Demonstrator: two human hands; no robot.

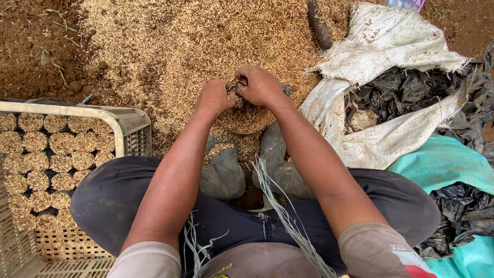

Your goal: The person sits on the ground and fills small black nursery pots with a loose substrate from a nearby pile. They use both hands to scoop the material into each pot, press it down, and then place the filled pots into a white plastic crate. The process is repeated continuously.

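At my far left sits a pale plastic crate (131, 126), packed with round husk-filled bundles (46, 164) standing on end; my left hand (213, 98) is curled shut, fingers pressing into the husk mix inside a small round container (247, 121) on the ground between my boots (224, 170); my right hand (260, 85) is closed over a clump of the same husk, touching the left; pale strings (283, 211) trail across my lap; a white woven sack (381, 56) lies open at right, black plastic (406, 90) inside.
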